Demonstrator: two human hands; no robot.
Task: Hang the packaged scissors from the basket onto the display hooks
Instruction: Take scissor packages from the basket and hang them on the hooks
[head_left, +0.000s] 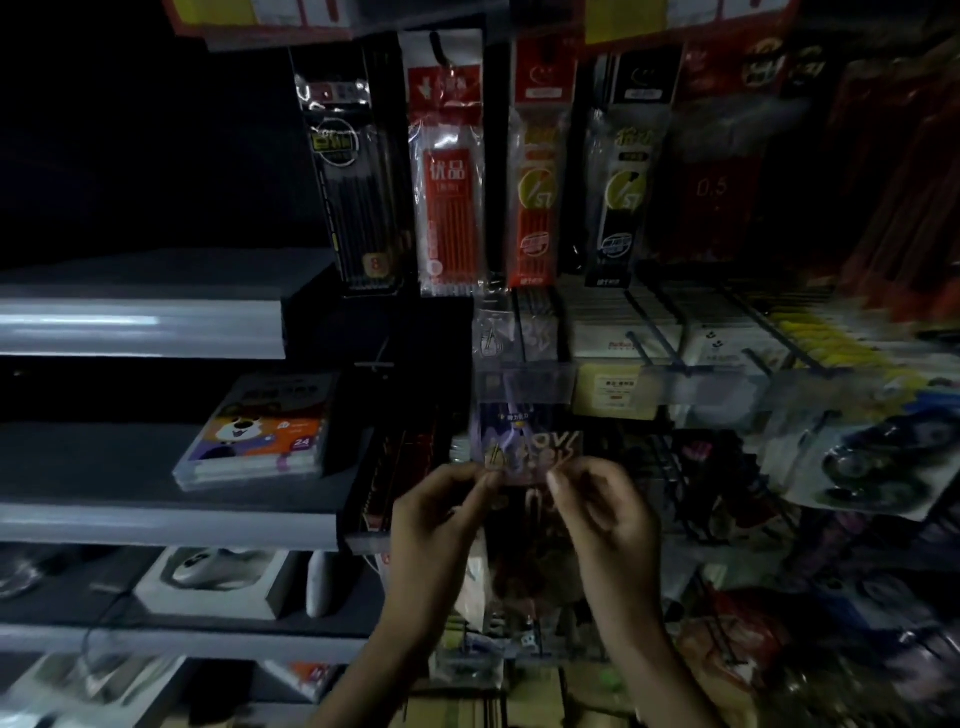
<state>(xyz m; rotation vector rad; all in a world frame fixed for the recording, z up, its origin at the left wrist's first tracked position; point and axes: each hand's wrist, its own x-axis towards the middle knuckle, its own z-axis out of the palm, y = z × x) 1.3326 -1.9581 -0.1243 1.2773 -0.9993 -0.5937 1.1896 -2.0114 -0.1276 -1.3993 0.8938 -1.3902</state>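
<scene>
Purple package: a purple-printed packet (524, 447) sits at centre frame, held up in front of the display; its contents are too blurred to confirm as scissors.
Your left hand: your left hand (436, 514) pinches the packet's lower left corner, thumb and forefinger closed on it.
Your right hand: your right hand (605, 514) pinches the lower right corner the same way, fingers curled in and closed on the packet.
Packet position: upright, its top edge just under a clear plastic price strip (524, 382); whether it is on a hook you cannot tell from this view.
Hooks: dark wire display hooks (660, 353) project to the right of the packet, loaded with blurred packaged goods.
Above: pen refill packs hang in a row, a red one (449, 176) between a black one (358, 171) and an orange-and-yellow one (535, 182).
Left shelving: grey shelves (156, 519); one carries a flat case with a cartoon animal on it (260, 431), the one below a white boxed item (213, 582).
Basket: not identifiable in the dark lower frame.
Lighting: dim, with motion blur heavy at the right edge.
</scene>
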